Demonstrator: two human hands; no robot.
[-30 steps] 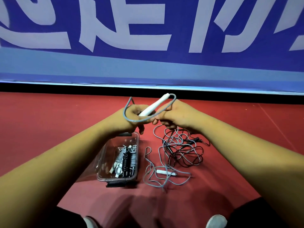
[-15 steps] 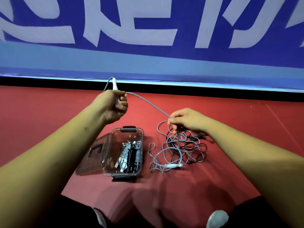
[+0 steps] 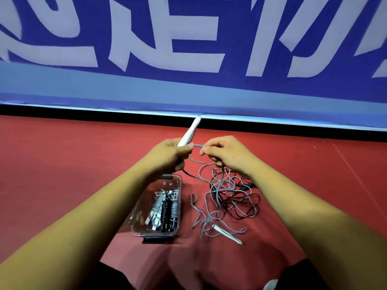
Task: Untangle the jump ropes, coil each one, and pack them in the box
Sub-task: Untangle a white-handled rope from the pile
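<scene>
The fingers of the left hand were curled round a white handle, which stuck up and away from the person. The fingers of the right hand were bent too, and they pinched the grey rope just beside the left hand. The short bit of rope between the two hands was blurry.

From the hands the grey rope hung down into a messy pile on the red floor. A black rope was mixed into that pile, and it was hard to tell where each rope ran. A second white handle lay on the floor at the near edge of the pile.

Just left of the pile sat a clear box with a black latch. Inside it lay coiled ropes, some white and some black, packed close together. The left arm hid part of the box and most of its open lid.

A big blue banner with pale letters stood behind, cut off at the top. A bit of a shoe showed at the bottom edge.
</scene>
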